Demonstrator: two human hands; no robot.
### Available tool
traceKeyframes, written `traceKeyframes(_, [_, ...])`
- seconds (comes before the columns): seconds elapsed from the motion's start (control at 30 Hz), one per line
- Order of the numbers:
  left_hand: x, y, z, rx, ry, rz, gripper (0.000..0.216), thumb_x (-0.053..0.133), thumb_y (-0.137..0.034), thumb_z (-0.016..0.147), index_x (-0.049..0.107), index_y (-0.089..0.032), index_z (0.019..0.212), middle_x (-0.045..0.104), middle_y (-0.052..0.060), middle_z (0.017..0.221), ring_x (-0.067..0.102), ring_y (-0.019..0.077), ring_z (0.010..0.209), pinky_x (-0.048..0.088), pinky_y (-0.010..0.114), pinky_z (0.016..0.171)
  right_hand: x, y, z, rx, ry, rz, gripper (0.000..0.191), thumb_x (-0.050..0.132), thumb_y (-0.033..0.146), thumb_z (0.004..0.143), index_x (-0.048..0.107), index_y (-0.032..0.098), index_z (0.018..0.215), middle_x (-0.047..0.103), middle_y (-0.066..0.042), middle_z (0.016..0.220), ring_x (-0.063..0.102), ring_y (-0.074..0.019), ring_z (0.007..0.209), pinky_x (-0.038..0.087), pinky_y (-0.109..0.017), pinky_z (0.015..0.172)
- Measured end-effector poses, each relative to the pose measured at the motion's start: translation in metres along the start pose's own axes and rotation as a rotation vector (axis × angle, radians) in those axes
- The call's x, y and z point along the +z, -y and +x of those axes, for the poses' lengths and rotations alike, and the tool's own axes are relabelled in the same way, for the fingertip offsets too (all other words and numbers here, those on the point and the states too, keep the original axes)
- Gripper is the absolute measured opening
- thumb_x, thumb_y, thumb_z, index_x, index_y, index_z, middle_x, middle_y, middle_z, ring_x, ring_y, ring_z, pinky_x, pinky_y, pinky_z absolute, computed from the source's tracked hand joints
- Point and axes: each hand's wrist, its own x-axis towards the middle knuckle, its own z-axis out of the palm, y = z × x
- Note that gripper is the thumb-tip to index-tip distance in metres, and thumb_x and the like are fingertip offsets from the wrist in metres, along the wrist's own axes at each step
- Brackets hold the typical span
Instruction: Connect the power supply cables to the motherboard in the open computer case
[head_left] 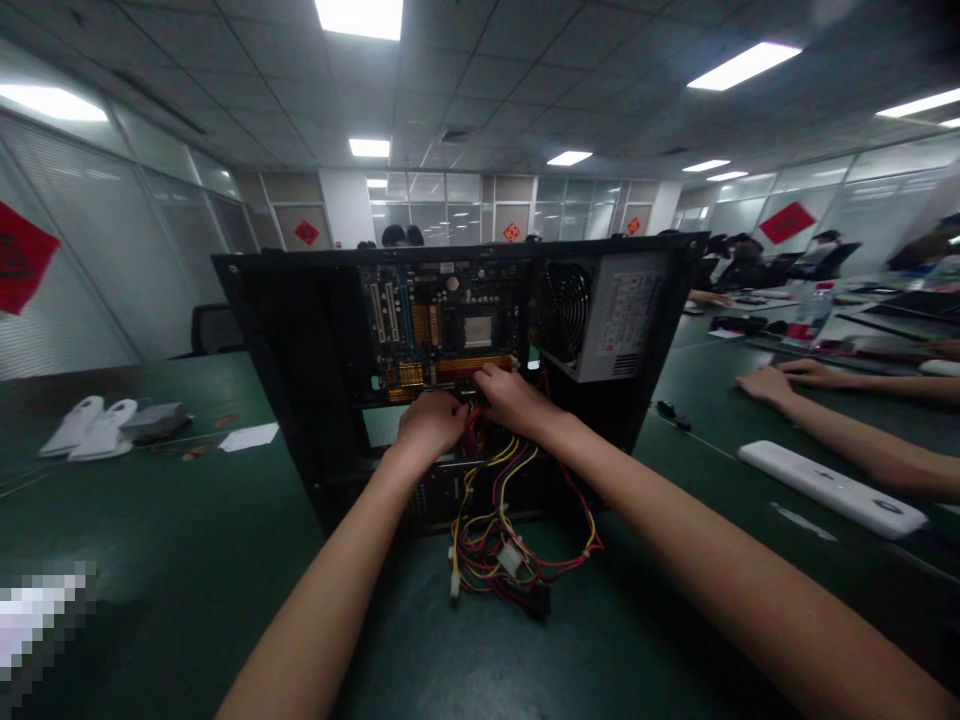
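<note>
An open black computer case point(292, 330) stands on its side edge before me, with a motherboard point(491, 285) and a grey power supply point(626, 315) inside. My left hand point(433, 420) is closed at the motherboard's lower edge; whatever its fingers grip is hidden. Close beside it, my right hand point(514, 400) has curled fingers at the same edge, around the top of the power supply cables point(480, 440). Those red, yellow and black wires hang down between my hands. Their loose connectors, among them a white plug point(510, 558), lie on the green table point(405, 630).
On the left are white objects point(105, 428), a grey box point(156, 422) and a paper slip point(249, 437). To the right lie a white power strip point(832, 487) and a small black cable point(673, 415). Another person's hands point(772, 385) rest farther right, near a bottle point(814, 310).
</note>
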Motion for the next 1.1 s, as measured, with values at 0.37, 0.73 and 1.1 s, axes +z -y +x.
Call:
traceKeyframes(0.37, [0.001, 0.000, -0.001, 0.038, -0.004, 0.013, 0.037, 0.045, -0.038, 0.094, 0.078, -0.021, 0.092, 0.076, 0.011, 0.100, 0.069, 0.0251, 0.095, 0.049, 0.031, 0.079, -0.002, -0.001, 0.004, -0.066, 0.044, -0.107, 0.027, 0.056, 0.012, 0.089, 0.054, 0.011, 0.116, 0.057, -0.014, 0.120, 0.064, -0.0265, 0.104, 0.048, -0.032, 0.080])
traceKeyframes(0.73, [-0.002, -0.002, -0.002, 0.013, -0.013, -0.032, 0.040, 0.043, -0.042, 0.095, 0.077, -0.021, 0.091, 0.076, 0.011, 0.098, 0.069, 0.0238, 0.094, 0.049, 0.030, 0.080, 0.007, -0.012, -0.010, 0.003, -0.053, 0.044, 0.023, 0.051, 0.005, 0.085, 0.059, 0.012, 0.105, 0.061, -0.012, 0.112, 0.060, -0.0231, 0.104, 0.044, -0.029, 0.083])
traceKeyframes(1.1, [0.002, -0.007, 0.000, -0.027, -0.109, 0.069, 0.033, 0.046, -0.037, 0.094, 0.076, -0.024, 0.098, 0.076, 0.009, 0.102, 0.069, 0.0281, 0.098, 0.051, 0.036, 0.082, 0.013, -0.018, -0.009, 0.140, -0.067, 0.160, 0.025, 0.053, 0.003, 0.081, 0.063, 0.013, 0.102, 0.068, -0.010, 0.105, 0.063, -0.0209, 0.100, 0.042, -0.026, 0.081])
